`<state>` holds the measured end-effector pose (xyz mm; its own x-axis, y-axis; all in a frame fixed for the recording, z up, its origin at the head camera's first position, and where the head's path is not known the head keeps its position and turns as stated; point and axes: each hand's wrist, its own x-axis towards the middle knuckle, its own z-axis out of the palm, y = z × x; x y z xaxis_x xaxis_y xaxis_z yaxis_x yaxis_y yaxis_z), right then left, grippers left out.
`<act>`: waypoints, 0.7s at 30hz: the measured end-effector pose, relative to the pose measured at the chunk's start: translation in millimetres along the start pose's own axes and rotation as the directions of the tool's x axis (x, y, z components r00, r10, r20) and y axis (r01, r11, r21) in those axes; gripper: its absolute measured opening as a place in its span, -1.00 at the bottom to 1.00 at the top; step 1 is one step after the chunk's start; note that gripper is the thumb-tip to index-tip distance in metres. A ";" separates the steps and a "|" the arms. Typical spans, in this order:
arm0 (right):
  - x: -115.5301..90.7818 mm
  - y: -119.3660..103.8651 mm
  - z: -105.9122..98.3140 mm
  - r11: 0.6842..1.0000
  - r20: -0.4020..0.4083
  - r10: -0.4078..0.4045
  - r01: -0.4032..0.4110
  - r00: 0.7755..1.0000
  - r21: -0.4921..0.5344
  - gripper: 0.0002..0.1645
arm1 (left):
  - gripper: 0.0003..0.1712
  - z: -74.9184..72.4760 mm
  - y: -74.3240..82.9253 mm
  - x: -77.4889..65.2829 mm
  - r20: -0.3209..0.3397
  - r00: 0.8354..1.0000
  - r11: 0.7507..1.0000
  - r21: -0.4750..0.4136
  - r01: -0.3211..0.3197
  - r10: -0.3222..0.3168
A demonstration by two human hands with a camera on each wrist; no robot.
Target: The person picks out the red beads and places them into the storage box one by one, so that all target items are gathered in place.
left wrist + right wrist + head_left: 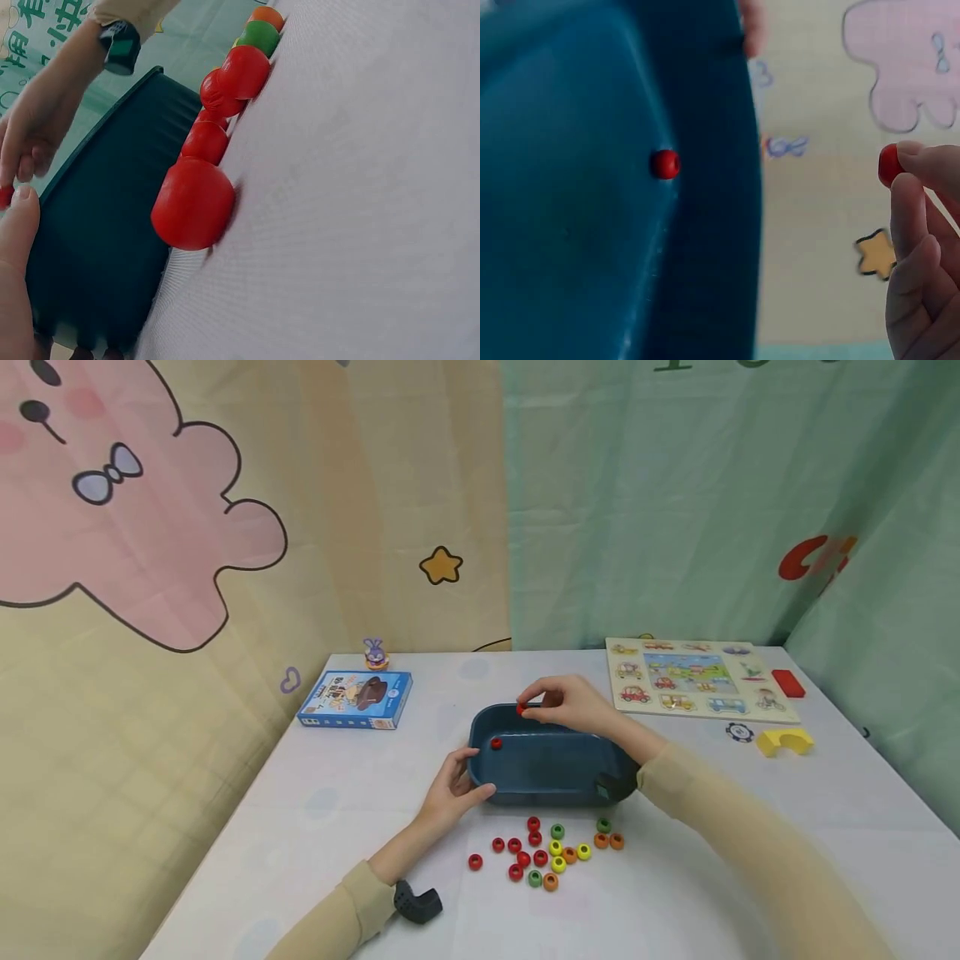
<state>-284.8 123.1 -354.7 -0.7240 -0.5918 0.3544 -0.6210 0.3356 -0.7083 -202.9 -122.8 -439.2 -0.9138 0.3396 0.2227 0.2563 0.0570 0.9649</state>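
Observation:
A dark blue plastic bin (540, 797) stands mid-table. At its left end my left hand (447, 789) grips it, thumb on the near side and fingers spread around the corner. Over the bin's far rim, my right hand (572, 703) pinches a red bead (889, 165) between thumb and fingertip. Another red bead (497, 744) lies on the bin's floor near the left end. In front of the bin several loose beads are scattered: red ones (515, 872), yellow ones (558, 865), green ones (535, 878) and orange ones (551, 882).
A blue box (355, 699) lies at the back left, with a small rabbit figure (376, 655) behind it. At the back right are a picture puzzle board (697, 681), a red block (788, 683), a yellow arch block (784, 742) and a round chip (739, 732). Curtains hang behind.

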 end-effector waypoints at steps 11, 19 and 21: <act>31.3 52.1 36.0 0.973 0.156 0.184 -0.202 0.970 0.107 -0.73 | -0.30 0.1 -1.3 -0.3 0.003 1.000 1.000 -0.009 -0.024 0.024; 35.0 63.7 45.2 0.974 0.233 0.228 -0.219 0.946 -0.065 -0.75 | -0.32 -1.0 -1.5 -0.3 0.010 1.000 1.000 -0.017 -0.014 0.014; 35.5 64.5 46.1 0.973 0.231 0.227 -0.210 0.946 -0.096 -0.76 | -0.32 -1.8 -2.9 0.5 0.013 1.000 0.999 -0.031 -0.022 0.023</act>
<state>-336.7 90.0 -416.0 -0.7566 -0.6530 0.0335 -0.4810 0.5212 -0.7050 -204.6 -124.5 -441.6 -0.9038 0.3525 0.2427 0.2669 0.0207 0.9635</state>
